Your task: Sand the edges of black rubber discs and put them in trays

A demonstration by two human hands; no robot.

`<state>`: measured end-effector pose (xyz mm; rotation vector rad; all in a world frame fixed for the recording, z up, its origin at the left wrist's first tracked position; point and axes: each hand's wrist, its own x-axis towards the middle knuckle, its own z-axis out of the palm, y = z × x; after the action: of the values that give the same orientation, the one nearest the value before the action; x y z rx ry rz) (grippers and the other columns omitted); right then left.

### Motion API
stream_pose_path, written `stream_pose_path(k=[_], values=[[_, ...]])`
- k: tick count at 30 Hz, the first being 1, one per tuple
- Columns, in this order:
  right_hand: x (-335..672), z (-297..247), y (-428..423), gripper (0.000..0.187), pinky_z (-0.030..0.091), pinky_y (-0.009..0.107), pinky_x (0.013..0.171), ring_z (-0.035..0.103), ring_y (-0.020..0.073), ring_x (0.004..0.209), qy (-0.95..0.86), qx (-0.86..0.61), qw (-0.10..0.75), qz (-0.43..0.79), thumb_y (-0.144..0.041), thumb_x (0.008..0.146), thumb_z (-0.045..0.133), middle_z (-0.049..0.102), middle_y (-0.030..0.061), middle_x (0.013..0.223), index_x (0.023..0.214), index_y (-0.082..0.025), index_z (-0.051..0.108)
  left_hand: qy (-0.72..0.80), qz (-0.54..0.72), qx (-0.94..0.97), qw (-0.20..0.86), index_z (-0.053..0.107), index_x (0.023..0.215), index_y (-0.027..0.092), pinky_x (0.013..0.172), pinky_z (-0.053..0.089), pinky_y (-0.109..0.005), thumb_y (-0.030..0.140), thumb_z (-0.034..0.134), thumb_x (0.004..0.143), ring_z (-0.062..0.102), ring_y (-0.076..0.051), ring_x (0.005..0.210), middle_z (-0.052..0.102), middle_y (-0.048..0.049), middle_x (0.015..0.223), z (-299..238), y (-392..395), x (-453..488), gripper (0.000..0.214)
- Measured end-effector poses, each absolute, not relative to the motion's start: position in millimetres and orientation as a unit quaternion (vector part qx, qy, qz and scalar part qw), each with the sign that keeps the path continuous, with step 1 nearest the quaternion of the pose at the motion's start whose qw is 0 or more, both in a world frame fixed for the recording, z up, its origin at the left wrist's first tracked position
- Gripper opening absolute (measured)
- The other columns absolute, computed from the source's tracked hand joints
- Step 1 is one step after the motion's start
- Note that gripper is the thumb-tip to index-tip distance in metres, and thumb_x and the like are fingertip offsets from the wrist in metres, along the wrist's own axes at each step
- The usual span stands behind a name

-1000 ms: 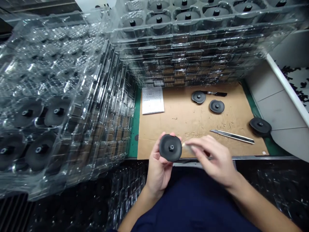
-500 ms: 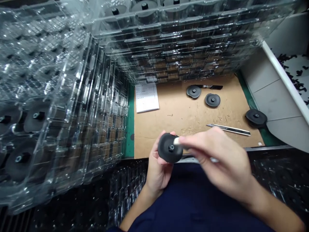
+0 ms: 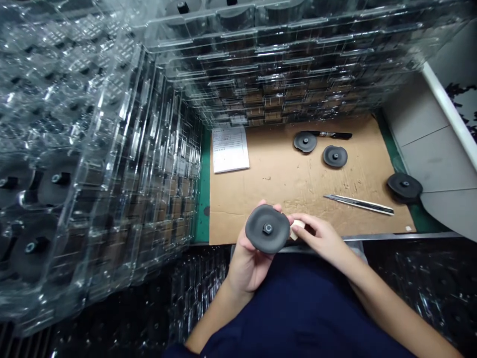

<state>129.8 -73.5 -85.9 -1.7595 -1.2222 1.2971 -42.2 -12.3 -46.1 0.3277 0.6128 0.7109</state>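
Egocentric view of two hands at a work surface. The **left hand** (image 3: 248,263) cradles a **black disc** (image 3: 267,229) on its palm side, with the fingertips curled up behind the rim. The disc is round with a slightly wavy rim, so it shows no clear long axis. Its short central **threaded stud** (image 3: 267,228) points up toward the camera, tilted slightly from vertical, and its underside is hidden. The **right hand** (image 3: 320,238), just to the right of the disc, pinches a small **pale block** (image 3: 297,229) between thumb and fingers, close to the disc's rim. Its material and full shape are hidden by the fingers. Beyond both hands lies a **cardboard sheet** (image 3: 261,191) on a **green cutting mat** (image 3: 203,209). On the sheet are a **craft knife** (image 3: 358,204), a **marker pen** (image 3: 335,135), two **similar discs** (image 3: 319,149) and a **printed paper sheet** (image 3: 230,148). To the left and ahead of the hands rise **stacked clear plastic trays** (image 3: 112,149).
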Motion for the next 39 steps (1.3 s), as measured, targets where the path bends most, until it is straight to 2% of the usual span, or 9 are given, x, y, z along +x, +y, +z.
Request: stream_pose_path(k=[7,10,13,15,19,23,32,36,39], values=[[131.6,-91.5,-61.5,0.031,0.051,0.03,0.072,0.061,0.016,0.076,-0.486,-0.697,0.312,0.426,-0.03,0.088,0.046,0.065,0.0044,0.106,0.118,-0.022,0.055,0.285,0.312,0.119,0.899,0.059,0.116,0.027,0.09,0.051,-0.04,0.058,0.06,0.071,0.063,-0.027,0.102,0.063,-0.0035,0.114,-41.8,-16.8,-38.0,0.055],[130.8,-98.1,-60.2,0.035,0.048,0.036,0.085,0.058,0.0204,0.095,-0.515,-0.706,0.308,0.376,-0.028,0.086,0.049,0.059,0.0083,0.113,0.121,-0.021,0.053,0.272,0.297,0.126,0.906,0.058,0.117,0.026,0.088,0.052,-0.037,0.06,0.049,0.079,0.064,-0.026,0.1,0.062,-0.0043,0.116,-38.8,-18.7,-35.6,0.052],[136.1,-99.9,-65.1,0.04,0.037,0.045,0.1,0.046,0.0257,0.117,-0.535,-0.721,0.308,0.315,-0.027,0.084,0.05,0.05,0.0107,0.123,0.124,-0.021,0.051,0.273,0.314,0.205,0.886,0.048,0.127,0.031,0.083,0.053,-0.036,0.057,0.041,0.085,0.065,-0.023,0.095,0.056,-0.0056,0.124,-41.1,-19.9,-36.1,0.049],[146.6,-98.6,-71.4,0.039,0.035,0.048,0.101,0.046,0.0265,0.117,-0.541,-0.728,0.307,0.287,-0.027,0.084,0.05,0.051,0.0105,0.122,0.123,-0.022,0.052,0.276,0.35,0.339,0.829,0.037,0.134,0.034,0.083,0.052,-0.037,0.052,0.048,0.084,0.064,-0.023,0.096,0.052,-0.0073,0.127,-46.3,-18.8,-38.9,0.054],[175.2,-97.0,-88.3,0.033,0.041,0.044,0.097,0.052,0.0237,0.108,-0.535,-0.753,0.305,0.234,-0.028,0.086,0.05,0.057,0.0092,0.114,0.118,-0.022,0.056,0.292,0.375,0.654,0.588,0.013,0.143,0.033,0.098,0.041,-0.047,0.027,0.072,0.072,0.052,-0.026,0.114,0.052,-0.0108,0.125,-56.5,-11.1,-46.0,0.093],[185.7,-97.9,-100.3,0.029,0.042,0.042,0.096,0.055,0.022,0.107,-0.517,-0.767,0.309,0.22,-0.028,0.087,0.049,0.06,0.0073,0.112,0.114,-0.023,0.058,0.277,0.346,0.769,0.46,0.002,0.145,0.027,0.097,0.041,-0.049,0.017,0.077,0.065,0.053,-0.027,0.113,0.054,-0.0141,0.122,-58.6,-4.0,-47.0,0.11],[169.2,-93.8,-91.7,0.028,0.042,0.041,0.093,0.053,0.0229,0.106,-0.553,-0.762,0.294,0.168,-0.026,0.087,0.048,0.06,0.0071,0.11,0.112,-0.023,0.06,0.288,0.337,0.779,0.443,0.006,0.145,0.024,0.096,0.043,-0.047,0.024,0.08,0.062,0.054,-0.028,0.11,0.056,-0.0146,0.119,-56.5,-6.0,-46.2,0.111],[189.9,-105.3,-95.2,0.033,0.036,0.048,0.094,0.048,0.0293,0.11,-0.518,-0.822,0.226,0.066,-0.032,0.084,0.052,0.056,0.0108,0.115,0.116,-0.024,0.059,0.328,0.336,0.76,0.449,0.011,0.144,0.024,0.096,0.042,-0.046,0.028,0.08,0.061,0.055,-0.027,0.109,0.057,-0.0138,0.117,-57.9,-7.8,-48.5,0.108],[207.5,-121.2,-99.9,0.029,0.033,0.052,0.093,0.046,0.0337,0.112,-0.47,-0.852,0.227,0.044,-0.037,0.081,0.057,0.055,0.0137,0.116,0.105,-0.021,0.063,0.354,0.341,0.738,0.463,0.015,0.144,0.024,0.098,0.041,-0.047,0.026,0.081,0.061,0.054,-0.027,0.11,0.056,-0.0133,0.118,-58.0,-8.9,-48.8,0.105]])
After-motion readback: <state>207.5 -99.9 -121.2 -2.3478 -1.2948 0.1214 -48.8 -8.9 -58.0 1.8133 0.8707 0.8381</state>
